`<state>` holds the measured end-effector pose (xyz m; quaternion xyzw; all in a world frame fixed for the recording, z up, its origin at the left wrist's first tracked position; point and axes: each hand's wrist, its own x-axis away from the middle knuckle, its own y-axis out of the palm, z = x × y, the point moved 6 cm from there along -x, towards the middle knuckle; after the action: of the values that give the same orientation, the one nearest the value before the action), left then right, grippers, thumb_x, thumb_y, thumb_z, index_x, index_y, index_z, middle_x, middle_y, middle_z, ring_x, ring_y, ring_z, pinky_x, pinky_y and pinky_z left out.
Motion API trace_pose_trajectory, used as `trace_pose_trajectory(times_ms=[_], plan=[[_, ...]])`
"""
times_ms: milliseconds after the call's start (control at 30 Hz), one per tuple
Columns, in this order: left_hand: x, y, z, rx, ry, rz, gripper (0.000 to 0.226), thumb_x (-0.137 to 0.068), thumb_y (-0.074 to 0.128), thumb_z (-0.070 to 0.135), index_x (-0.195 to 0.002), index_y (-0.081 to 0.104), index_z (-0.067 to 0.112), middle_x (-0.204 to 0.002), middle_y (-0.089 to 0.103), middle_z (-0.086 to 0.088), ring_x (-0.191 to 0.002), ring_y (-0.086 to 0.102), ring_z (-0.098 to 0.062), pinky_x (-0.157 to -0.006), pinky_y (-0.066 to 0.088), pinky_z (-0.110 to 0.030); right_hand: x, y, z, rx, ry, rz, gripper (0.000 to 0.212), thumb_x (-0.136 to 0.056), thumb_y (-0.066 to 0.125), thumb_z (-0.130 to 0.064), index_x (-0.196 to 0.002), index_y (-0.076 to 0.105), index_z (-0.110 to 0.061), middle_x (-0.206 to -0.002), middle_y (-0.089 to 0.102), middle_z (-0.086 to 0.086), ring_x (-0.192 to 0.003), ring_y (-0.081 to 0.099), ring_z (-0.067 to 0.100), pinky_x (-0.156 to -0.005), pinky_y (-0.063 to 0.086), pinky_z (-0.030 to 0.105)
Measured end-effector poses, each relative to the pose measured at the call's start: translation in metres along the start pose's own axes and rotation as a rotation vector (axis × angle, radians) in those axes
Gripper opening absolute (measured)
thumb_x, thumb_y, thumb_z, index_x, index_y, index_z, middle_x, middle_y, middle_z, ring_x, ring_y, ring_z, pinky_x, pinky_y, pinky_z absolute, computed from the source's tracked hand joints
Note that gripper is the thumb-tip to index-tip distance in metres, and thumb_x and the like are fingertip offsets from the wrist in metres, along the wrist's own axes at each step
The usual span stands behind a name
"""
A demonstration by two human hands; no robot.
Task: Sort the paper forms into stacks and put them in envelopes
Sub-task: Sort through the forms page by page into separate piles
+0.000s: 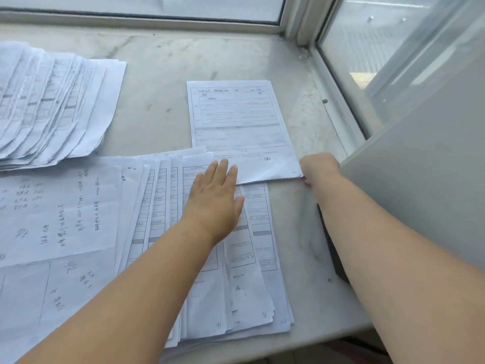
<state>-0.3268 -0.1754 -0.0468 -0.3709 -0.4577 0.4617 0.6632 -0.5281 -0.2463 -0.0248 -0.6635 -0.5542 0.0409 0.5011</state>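
On veined marble sill (162,82), flat left hand (214,198) presses fanned forms (244,258) (thin, printed).

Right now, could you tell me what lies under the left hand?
The left hand rests flat on the fanned forms, fingertips on the near edge of the upright form. Print beneath the palm is hidden.

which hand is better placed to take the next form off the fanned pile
Left, probably. The left hand lies flat on the fanned pile; the right hand pinches the corner of the separate form.
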Motion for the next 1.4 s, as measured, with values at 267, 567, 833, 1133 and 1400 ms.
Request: trace_pose_trajectory(times_ms=[267, 567, 833, 1133, 1400], plan=[[-0.003, 0.022, -0.012, 0.011, -0.023, -0.086, 0.067, -0.102, 0.024, 0.043, -0.151, -0.016, 0.019, -0.157, -0.027, 0.003, -0.143, -0.025, -0.010, -0.113, -0.019, -0.028, -0.019, 0.018, -0.012, -0.278, 0.048, -0.204, 0.020, -0.091, 0.061, -0.002, -0.109, 0.060, -0.010, -0.122, 0.060, 0.010, -0.071, 0.061, 0.018, -0.048, 0.055, 0.024], [0.111, 0.002, 0.032, 0.442, 0.160, 0.264, 0.061, -0.078, 0.054, 0.058, -0.129, 0.049, 0.024, -0.141, 0.041, 0.002, -0.133, 0.034, -0.016, -0.113, 0.024, -0.031, 0.044, -0.065, -0.006, -0.623, -0.385, 0.329, 0.007, -0.088, 0.056, -0.008, -0.083, 0.059, -0.004, -0.082, 0.059, 0.007, -0.066, 0.057, 0.015, -0.053, 0.055, 0.027], [0.175, 0.064, 0.044, 0.268, 0.123, 0.251, 0.044, -0.077, 0.052, 0.044, -0.113, 0.052, 0.020, -0.122, 0.051, -0.003, -0.113, 0.050, -0.027, -0.100, 0.034, -0.039, 0.133, -0.002, 0.073, -1.249, 0.137, -0.152, 0.022, -0.095, 0.052, 0.000, -0.087, 0.061, -0.018, -0.063, 0.070, -0.007, -0.051, 0.064, 0.005, -0.044, 0.049, 0.015], [0.181, 0.051, 0.028, 0.536, -0.058, 0.459, 0.007, -0.086, 0.049, 0.030, -0.083, 0.054, 0.025, -0.076, 0.059, 0.009, -0.073, 0.051, -0.008, -0.077, 0.043, -0.020, 0.169, 0.037, 0.118, -1.276, 0.379, -0.398, 0.015, -0.094, 0.054, -0.002, -0.098, 0.064, -0.012, -0.069, 0.072, 0.003, -0.068, 0.066, 0.018, -0.094, 0.050, 0.050], [0.176, 0.055, 0.034, 0.309, 0.046, 0.492, 0.024, -0.079, 0.061, 0.040, -0.094, 0.068, 0.023, -0.091, 0.051, 0.002, -0.085, 0.048, -0.019, -0.066, 0.038, -0.024, 0.165, 0.055, 0.110, -1.174, 0.302, -0.618, 0.020, -0.094, 0.052, -0.001, -0.099, 0.066, -0.014, -0.074, 0.072, 0.002, -0.061, 0.069, 0.014, -0.077, 0.054, 0.048]])
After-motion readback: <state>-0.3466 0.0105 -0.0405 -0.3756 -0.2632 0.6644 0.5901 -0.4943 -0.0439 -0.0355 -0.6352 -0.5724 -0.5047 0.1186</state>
